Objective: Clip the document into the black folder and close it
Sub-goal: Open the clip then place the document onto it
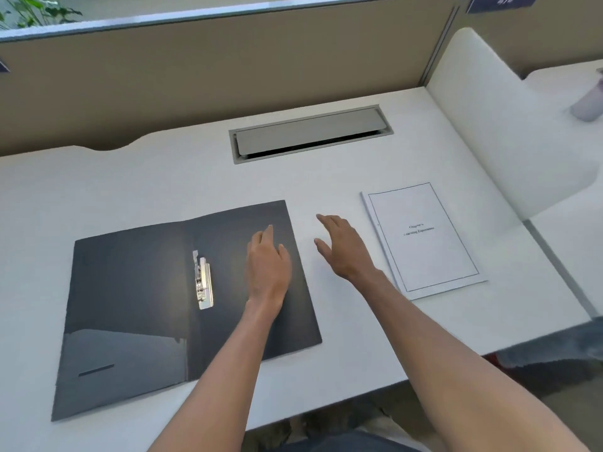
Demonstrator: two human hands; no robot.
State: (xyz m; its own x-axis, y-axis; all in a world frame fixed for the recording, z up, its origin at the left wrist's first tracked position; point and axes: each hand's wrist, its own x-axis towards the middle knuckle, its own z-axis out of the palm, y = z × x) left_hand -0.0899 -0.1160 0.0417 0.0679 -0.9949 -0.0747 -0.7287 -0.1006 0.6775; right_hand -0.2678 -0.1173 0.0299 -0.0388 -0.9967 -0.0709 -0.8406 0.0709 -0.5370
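The black folder [137, 288] lies open and flat on the white desk, its metal clip [203, 282] standing beside the centre fold. My left hand [268, 265] rests flat on the folder's right panel, fingers together, holding nothing. My right hand [342, 246] hovers over the bare desk between the folder and the document, fingers spread and empty. The document [424, 238], a white stapled stack with a framed title page, lies to the right of the folder, untouched.
A grey cable-tray lid [310, 133] is set into the desk [326, 187] behind the folder. A beige partition [228, 66] runs along the back. A white curved divider [489, 109] stands at the right, with a pale bottle [587, 102] beyond it.
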